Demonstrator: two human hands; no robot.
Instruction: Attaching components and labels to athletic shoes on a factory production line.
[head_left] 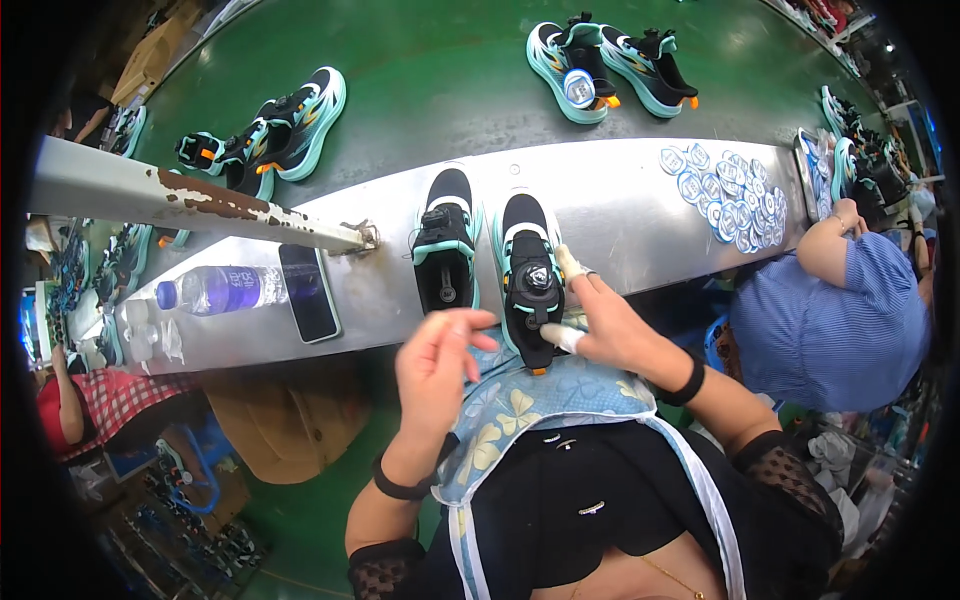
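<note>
Two black and mint-green sneakers rest side by side on the metal ledge in front of me, toes pointing away. The right-hand sneaker has a round dial on its tongue, and its heel tab reaches past the ledge's near edge. My right hand grips it from the right, with white covers on thumb and index finger; the thumb is at the collar and the index along the side. My left hand hovers just below the left-hand sneaker, fingers loosely bent and apart, holding nothing that I can see.
A chipped white metal bar crosses the left side. Near it lie a water bottle and a phone. Round blue-white tags spread to the right. More sneakers stand on the green belt. A person in blue sits at right.
</note>
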